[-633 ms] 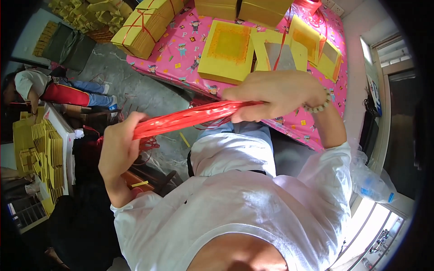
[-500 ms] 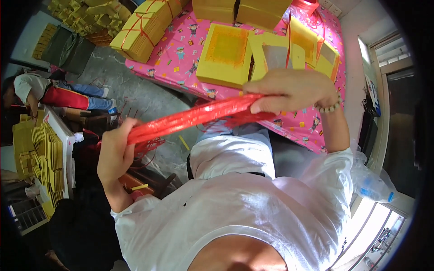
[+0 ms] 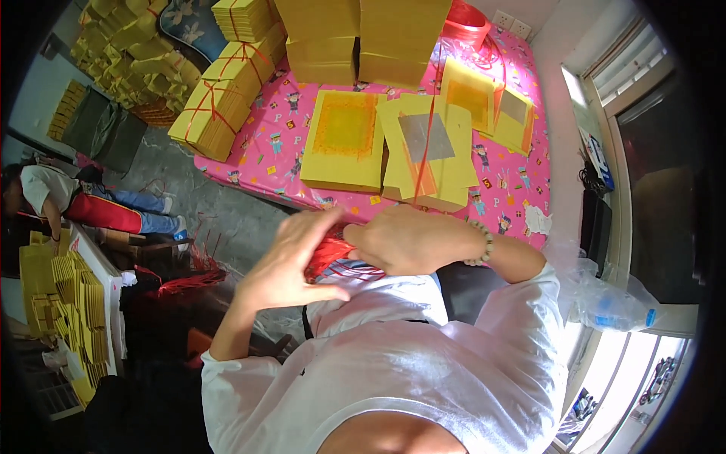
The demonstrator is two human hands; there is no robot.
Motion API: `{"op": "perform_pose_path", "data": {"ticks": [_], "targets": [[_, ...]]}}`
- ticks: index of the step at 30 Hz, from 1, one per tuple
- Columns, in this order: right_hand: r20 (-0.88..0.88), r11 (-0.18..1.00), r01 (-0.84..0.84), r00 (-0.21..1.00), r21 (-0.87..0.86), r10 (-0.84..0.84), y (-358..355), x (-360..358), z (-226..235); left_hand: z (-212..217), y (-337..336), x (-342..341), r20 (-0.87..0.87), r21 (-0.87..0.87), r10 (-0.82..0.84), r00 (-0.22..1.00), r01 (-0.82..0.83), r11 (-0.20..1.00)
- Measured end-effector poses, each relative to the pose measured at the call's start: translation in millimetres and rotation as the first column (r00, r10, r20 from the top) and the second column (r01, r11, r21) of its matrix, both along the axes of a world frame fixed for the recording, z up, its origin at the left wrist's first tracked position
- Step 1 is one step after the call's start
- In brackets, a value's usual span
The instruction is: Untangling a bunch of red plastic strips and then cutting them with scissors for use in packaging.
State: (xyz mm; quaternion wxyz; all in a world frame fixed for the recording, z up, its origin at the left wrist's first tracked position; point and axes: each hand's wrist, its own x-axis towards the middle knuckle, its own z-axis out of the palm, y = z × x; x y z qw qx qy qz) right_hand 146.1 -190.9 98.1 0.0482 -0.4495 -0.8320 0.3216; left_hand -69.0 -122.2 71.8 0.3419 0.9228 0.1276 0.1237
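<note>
In front of my waist, a bundle of red plastic string (image 3: 327,256) is gathered between my two hands. My right hand (image 3: 412,238), with a bead bracelet at its wrist, is closed round one end of it. Beside it, my left hand (image 3: 283,261) has its fingers stretched out and its thumb spread away, with the string lying against the gap between them. The palm side of my right hand and part of the bundle are hidden.
Ahead stands a table with a pink patterned cloth (image 3: 283,163). On it lie a yellow paper stack (image 3: 344,140), loose yellow sheets (image 3: 446,147), tied yellow bundles (image 3: 212,113) and a red basin (image 3: 465,29). Another person (image 3: 53,193) works at a side table. A plastic bottle (image 3: 616,303) lies at right.
The bundle was stretched long between both hands; now it is bunched short. My hands have come together, the left moving right and its fingers opening. The view has shifted.
</note>
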Motion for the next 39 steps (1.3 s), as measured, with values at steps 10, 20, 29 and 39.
{"op": "perform_pose_path", "data": {"ticks": [10,20,29,39], "targets": [[-0.068,0.974,-0.207,0.977,-0.088,0.201,6.5,28.3,1.0,-17.6,-16.1,-1.7,-0.133,-0.022,0.001,0.991,-0.004,1.000],[-0.084,0.968,-0.250,0.964,0.032,0.252,-6.9,26.3,45.2,21.8,-23.1,-39.3,-0.052,-0.062,0.040,0.998,-0.044,0.997],[0.003,0.991,0.003,1.000,-0.133,-0.002,-15.5,74.4,33.0,-23.0,1.7,-97.0,-0.175,-0.391,0.127,0.976,-0.187,0.901],[0.163,0.994,-0.032,0.986,0.100,0.015,-26.8,36.4,-33.1,-57.9,18.5,-22.3,-0.119,-0.075,-0.061,0.991,0.052,0.996]]}}
